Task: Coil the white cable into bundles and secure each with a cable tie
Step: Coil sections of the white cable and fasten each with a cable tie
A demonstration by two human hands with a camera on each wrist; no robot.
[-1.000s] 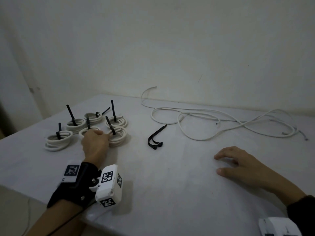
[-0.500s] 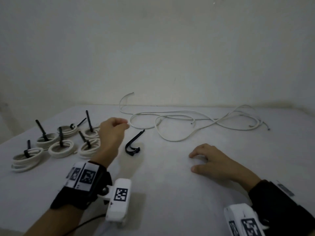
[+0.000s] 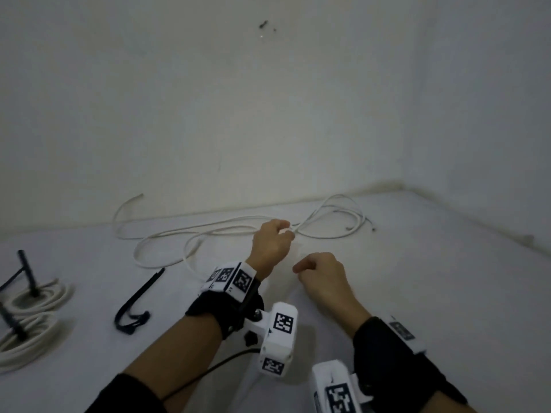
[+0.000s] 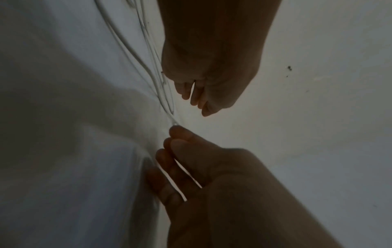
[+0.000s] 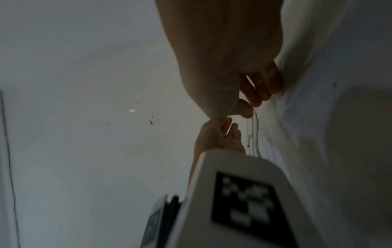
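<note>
The loose white cable [image 3: 135,254] sprawls in loops across the back of the white table [image 3: 417,278]. My left hand [image 3: 272,239] reaches over it, curled fingertips at the spot where two strands cross. In the left wrist view the cable [image 4: 169,110] runs just beside the left hand [image 4: 197,97], and no strand shows between its fingers. My right hand [image 3: 316,272] hovers a little nearer me with loosely bent fingers, holding nothing. Spare black cable ties [image 3: 140,293] lie to the left. Tied white bundles [image 3: 38,296] sit at the far left.
A wall runs along the back edge of the table and another closes it on the right, forming a corner [image 3: 402,186]. A black lead trails from my left wrist camera [image 3: 280,332] across the near part of the table.
My left hand has left the tied bundles and travelled right, past the black ties, to the loose cable. My right hand has lifted off the table and moved in beside it.
</note>
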